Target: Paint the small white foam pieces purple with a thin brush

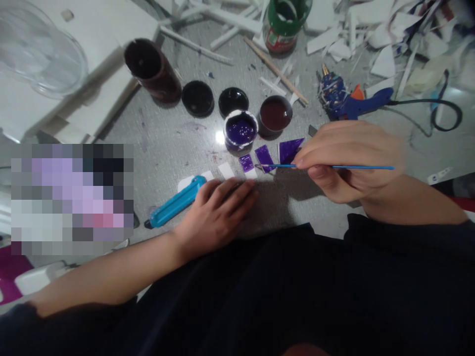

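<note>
My right hand (341,158) is closed around a thin blue paintbrush (349,167), its tip pointing left. The tip lies by a small white piece (251,174) whose upper part is coated purple. My left hand (224,205) rests flat, fingers spread, with a fingertip at the lower end of that piece. Two purple-painted pieces, a rectangle (264,158) and a triangle (290,150), lie to the right. Just above stands an open jar of purple paint (241,130). A bare white piece (225,170) and a blue utility knife (177,201) are close to my left hand.
A dark red cup (275,116), two black lids (198,98) and a brown cylinder (153,69) stand beyond the paint. A blue glue gun (356,102) with a cord lies right. White scraps (382,34), a green-rimmed jar (285,27) and a wooden stick (276,71) are at the back.
</note>
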Action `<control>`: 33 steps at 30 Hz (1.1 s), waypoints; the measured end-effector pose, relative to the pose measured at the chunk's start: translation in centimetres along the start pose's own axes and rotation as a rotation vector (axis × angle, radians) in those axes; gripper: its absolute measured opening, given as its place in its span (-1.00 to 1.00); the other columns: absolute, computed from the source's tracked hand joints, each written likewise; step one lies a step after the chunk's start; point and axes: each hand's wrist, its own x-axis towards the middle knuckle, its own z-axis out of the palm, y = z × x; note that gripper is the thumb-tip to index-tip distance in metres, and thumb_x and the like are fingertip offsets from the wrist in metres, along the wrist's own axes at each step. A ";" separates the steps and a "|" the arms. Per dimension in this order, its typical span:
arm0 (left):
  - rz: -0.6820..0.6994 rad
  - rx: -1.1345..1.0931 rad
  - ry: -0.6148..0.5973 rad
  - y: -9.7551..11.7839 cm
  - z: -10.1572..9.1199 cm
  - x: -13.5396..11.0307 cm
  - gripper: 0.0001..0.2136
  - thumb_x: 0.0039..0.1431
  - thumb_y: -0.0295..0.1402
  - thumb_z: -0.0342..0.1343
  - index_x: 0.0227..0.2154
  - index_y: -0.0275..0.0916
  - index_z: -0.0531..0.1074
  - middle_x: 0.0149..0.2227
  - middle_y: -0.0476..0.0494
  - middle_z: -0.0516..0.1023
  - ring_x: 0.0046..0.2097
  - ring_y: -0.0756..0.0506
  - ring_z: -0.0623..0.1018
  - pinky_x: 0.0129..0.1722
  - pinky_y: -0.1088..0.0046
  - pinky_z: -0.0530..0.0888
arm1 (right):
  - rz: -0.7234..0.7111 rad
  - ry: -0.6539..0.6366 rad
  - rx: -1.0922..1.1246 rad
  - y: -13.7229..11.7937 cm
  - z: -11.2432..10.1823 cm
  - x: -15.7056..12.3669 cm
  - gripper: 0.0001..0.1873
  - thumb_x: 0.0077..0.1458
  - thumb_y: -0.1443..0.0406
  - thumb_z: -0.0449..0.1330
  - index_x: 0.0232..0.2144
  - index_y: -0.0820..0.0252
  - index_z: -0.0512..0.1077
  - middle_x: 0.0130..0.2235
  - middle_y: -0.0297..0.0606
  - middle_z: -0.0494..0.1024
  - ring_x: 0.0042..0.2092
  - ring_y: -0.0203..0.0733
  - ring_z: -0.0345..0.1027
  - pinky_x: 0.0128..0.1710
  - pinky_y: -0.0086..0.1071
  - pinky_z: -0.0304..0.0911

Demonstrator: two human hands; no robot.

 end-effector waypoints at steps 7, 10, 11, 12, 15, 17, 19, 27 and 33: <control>-0.004 -0.002 -0.002 -0.1 0.1 -0.1 -0.46 0.61 -0.16 0.30 0.54 -0.12 0.58 0.49 -0.32 0.67 0.41 -0.39 0.57 0.42 0.00 0.49 | -0.007 -0.008 0.025 0.1 0.0 0.0 -0.84 0.62 0.27 0.21 -0.09 0.10 0.59 -0.27 -0.26 0.76 -0.30 -0.19 0.69 -0.30 -0.29 0.53; 0.006 0.020 0.029 -0.1 0.0 0.1 -0.51 0.65 -0.15 0.26 0.50 -0.16 0.62 0.46 -0.31 0.69 0.39 -0.37 0.57 0.39 0.03 0.50 | -0.012 -0.006 0.054 0.2 0.2 -0.1 -0.83 0.63 0.27 0.20 -0.07 0.10 0.59 -0.27 -0.25 0.76 -0.27 -0.19 0.72 -0.29 -0.29 0.54; 0.010 0.025 0.041 -0.1 0.0 0.1 -0.52 0.66 -0.16 0.25 0.48 -0.18 0.63 0.45 -0.31 0.70 0.38 -0.36 0.57 0.38 0.04 0.50 | -0.004 -0.018 0.057 0.2 0.3 -0.1 -0.83 0.64 0.28 0.19 -0.06 0.11 0.59 -0.25 -0.24 0.77 -0.25 -0.18 0.73 -0.26 -0.29 0.56; 0.012 0.028 0.049 0.0 0.0 0.2 -0.53 0.66 -0.17 0.25 0.47 -0.20 0.64 0.44 -0.31 0.71 0.38 -0.36 0.58 0.37 0.05 0.50 | -0.002 -0.025 0.064 0.1 0.3 -0.2 -0.83 0.64 0.29 0.20 -0.05 0.11 0.59 -0.24 -0.23 0.78 -0.23 -0.18 0.74 -0.23 -0.29 0.58; 0.009 0.026 0.045 0.0 0.0 0.2 -0.53 0.66 -0.17 0.25 0.47 -0.21 0.63 0.44 -0.31 0.71 0.38 -0.36 0.58 0.36 0.05 0.51 | 0.028 -0.035 0.088 0.0 0.5 -0.1 -0.83 0.65 0.28 0.21 -0.05 0.13 0.60 -0.22 -0.21 0.80 -0.18 -0.19 0.77 -0.16 -0.28 0.64; -0.001 0.015 0.019 0.0 0.0 0.1 -0.51 0.65 -0.15 0.26 0.50 -0.17 0.62 0.44 -0.31 0.71 0.38 -0.37 0.58 0.37 0.02 0.52 | 0.047 -0.037 0.113 -0.1 0.6 0.0 -0.80 0.67 0.26 0.21 -0.07 0.14 0.61 -0.22 -0.20 0.81 -0.18 -0.19 0.77 -0.15 -0.29 0.65; -0.006 0.008 0.007 0.0 0.0 0.1 -0.50 0.64 -0.16 0.27 0.51 -0.14 0.61 0.44 -0.30 0.71 0.39 -0.38 0.59 0.37 0.01 0.52 | 0.061 -0.045 0.131 -0.1 0.7 0.1 -0.78 0.68 0.24 0.21 -0.07 0.14 0.62 -0.21 -0.20 0.81 -0.17 -0.20 0.78 -0.13 -0.30 0.66; 0.016 0.039 0.077 0.0 0.0 0.4 -0.56 0.68 -0.20 0.21 0.44 -0.22 0.65 0.39 -0.30 0.74 0.37 -0.34 0.58 0.35 0.06 0.51 | 0.004 -0.050 0.079 0.3 0.6 -0.2 -0.81 0.66 0.28 0.21 -0.05 0.18 0.60 -0.21 -0.16 0.80 -0.22 -0.21 0.74 -0.17 -0.30 0.64; 0.010 0.011 0.052 -0.1 0.0 0.2 -0.53 0.66 -0.18 0.24 0.48 -0.21 0.63 0.44 -0.30 0.71 0.38 -0.35 0.57 0.37 0.06 0.50 | 0.059 -0.026 0.001 0.0 0.6 -0.1 -0.72 0.72 0.20 0.12 -0.10 0.08 0.56 -0.24 -0.37 0.75 -0.24 -0.27 0.73 -0.25 -0.33 0.60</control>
